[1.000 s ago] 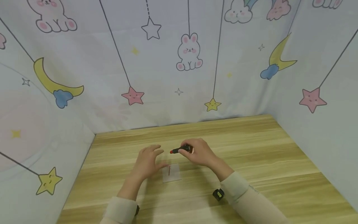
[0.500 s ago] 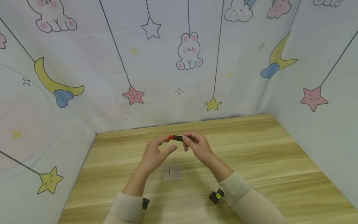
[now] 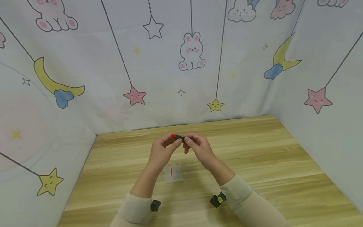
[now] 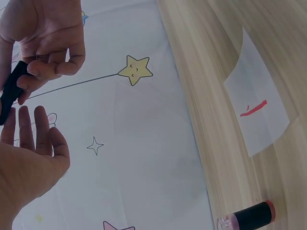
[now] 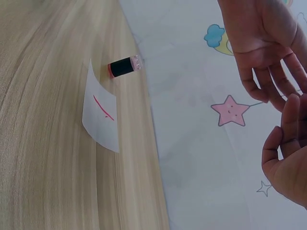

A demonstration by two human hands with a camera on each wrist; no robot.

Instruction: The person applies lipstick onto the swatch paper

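Note:
A black lipstick (image 3: 179, 137) with its red tip to the left is held in the air above the wooden table. My right hand (image 3: 203, 150) pinches its base end between thumb and fingers. My left hand (image 3: 160, 153) has its thumb and fingers on the barrel near the red tip. In the left wrist view, the dark barrel (image 4: 13, 91) spans the gap between both hands; the red tip is out of sight there. Below the hands lies a small white paper (image 3: 177, 176) with a short red stroke on it.
A short black cylinder (image 4: 252, 216) with a clear end and a red end lies on the table beyond the paper, hidden in the head view. A printed cloth wall (image 3: 170, 110) encloses the table's back and sides. Small black devices (image 3: 217, 200) sit at both wrists.
Both hands have risen away from the paper with the lipstick. My left hand has come in from the left, and its thumb and fingers have closed on the barrel.

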